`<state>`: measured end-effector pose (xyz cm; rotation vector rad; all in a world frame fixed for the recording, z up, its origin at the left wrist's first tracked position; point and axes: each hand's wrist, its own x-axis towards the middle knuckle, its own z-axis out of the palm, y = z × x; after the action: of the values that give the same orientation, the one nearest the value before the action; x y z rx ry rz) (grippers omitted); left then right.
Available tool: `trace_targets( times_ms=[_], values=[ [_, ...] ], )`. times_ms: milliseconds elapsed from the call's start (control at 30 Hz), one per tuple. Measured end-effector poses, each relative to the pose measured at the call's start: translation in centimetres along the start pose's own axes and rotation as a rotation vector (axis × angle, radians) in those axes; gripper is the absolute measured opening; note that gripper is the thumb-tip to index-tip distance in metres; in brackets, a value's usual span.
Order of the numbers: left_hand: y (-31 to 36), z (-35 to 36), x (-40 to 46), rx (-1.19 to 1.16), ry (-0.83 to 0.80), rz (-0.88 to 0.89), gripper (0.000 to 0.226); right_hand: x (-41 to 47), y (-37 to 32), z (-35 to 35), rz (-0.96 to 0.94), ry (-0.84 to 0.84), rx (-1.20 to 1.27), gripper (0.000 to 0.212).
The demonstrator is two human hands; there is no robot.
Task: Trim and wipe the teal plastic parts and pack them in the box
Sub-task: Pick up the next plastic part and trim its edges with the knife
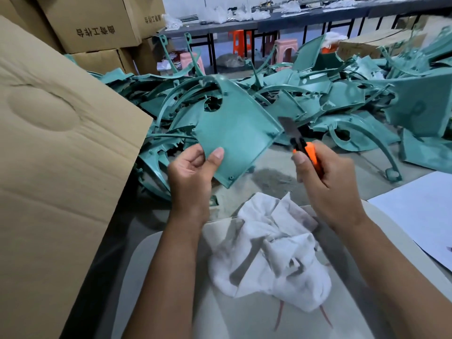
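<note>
The left hand (193, 167) is pinching the flat teal plastic panel (234, 128); the right hand (325, 170) is gripping the orange-handled utility knife (297, 139), blade touching the panel's three o'clock edge.

Mirrored, unclear Chinese print on stacked cardboard boxes (97, 28)

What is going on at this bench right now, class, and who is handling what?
A person is trimming a teal plastic part. The left hand grips the part at its lower corner and holds it up, while the right hand grips an orange-handled knife with its blade at the part's right edge. A white rag lies on the lap below, unused. A pile of teal parts covers the floor, and a cardboard box stands at the left.
</note>
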<state>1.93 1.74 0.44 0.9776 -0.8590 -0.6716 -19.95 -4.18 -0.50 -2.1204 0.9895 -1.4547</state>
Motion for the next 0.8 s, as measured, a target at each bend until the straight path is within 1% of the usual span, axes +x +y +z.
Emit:
trace_targets(
  times_ms=[67, 133, 233, 333, 433, 500, 567, 633, 667, 700, 800],
  values=[
    [0.4, -0.1, 0.4, -0.062, 0.075, -0.01, 0.009, -0.3, -0.4, 0.5, -0.125, -0.066, -0.086, 0.035],
    [0.7, 0.1, 0.6, -0.089, 0.119, -0.02, 0.006, -0.7, -1.0, 1.2, -0.197, -0.141, -0.12, 0.035],
    [0.7, 0.8, 0.4, -0.118, 0.155, -0.035, 0.004, -0.9, -1.6, 2.0, -0.233, -0.212, -0.15, 0.036],
    [0.8, 1.3, 0.2, -0.129, 0.135, -0.063, 0.004, -1.0, -2.0, 2.2, -0.255, -0.235, -0.207, 0.035],
    [0.9, 1.2, 0.0, -0.143, 0.103, -0.094, 0.008, -0.8, -1.9, 1.9, -0.192, -0.163, -0.224, 0.035],
    [1.0, 0.9, -0.2, -0.156, 0.073, -0.106, 0.01, -0.4, -1.0, 1.3, -0.132, -0.058, -0.259, 0.033],
    [1.2, 0.8, -0.5, -0.151, 0.046, -0.105, 0.009, 0.1, 0.0, 0.5, -0.042, 0.043, -0.342, 0.036],
    [1.3, 0.9, -0.6, -0.151, 0.045, -0.106, 0.01, 0.3, 0.7, 0.0, 0.054, 0.125, -0.359, 0.039],
    [1.4, 0.9, -0.6, -0.156, 0.053, -0.105, 0.01, 0.3, 0.7, -0.1, 0.053, 0.15, -0.326, 0.039],
    [1.5, 1.1, -0.6, -0.163, 0.058, -0.105, 0.01, 0.2, 0.5, -0.1, 0.008, 0.159, -0.285, 0.038],
    [1.6, 1.9, -0.7, -0.177, 0.058, -0.114, 0.008, -0.4, -1.3, 0.8, -0.211, 0.088, -0.177, 0.035]
  ],
)
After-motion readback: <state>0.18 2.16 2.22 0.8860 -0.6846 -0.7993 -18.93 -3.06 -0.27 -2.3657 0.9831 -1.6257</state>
